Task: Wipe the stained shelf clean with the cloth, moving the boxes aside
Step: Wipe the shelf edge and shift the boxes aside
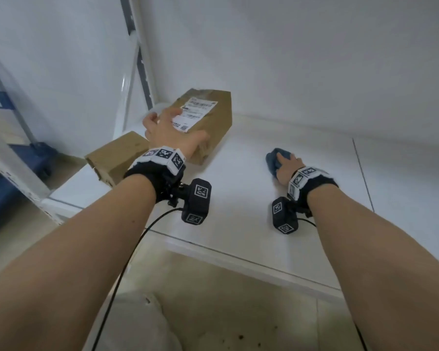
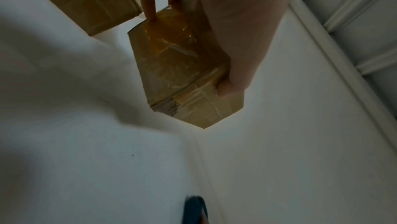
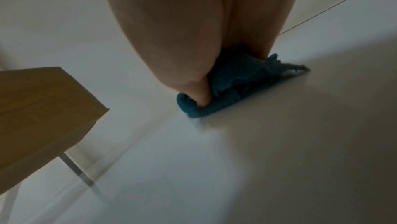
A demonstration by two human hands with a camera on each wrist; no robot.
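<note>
The label [image 1: 194, 115] print is too blurred to read; the right hand [image 1: 287, 167] covers most of the cloth [image 1: 273, 159].

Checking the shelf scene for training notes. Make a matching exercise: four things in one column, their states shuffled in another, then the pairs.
1. labelled box
2. plain box
3. cloth
4. shelf

A. white, bearing everything
B. blue, pressed under the right hand
C. gripped by the left hand
D. untouched, at the shelf's left end

Pairs: 1-C, 2-D, 3-B, 4-A
</note>
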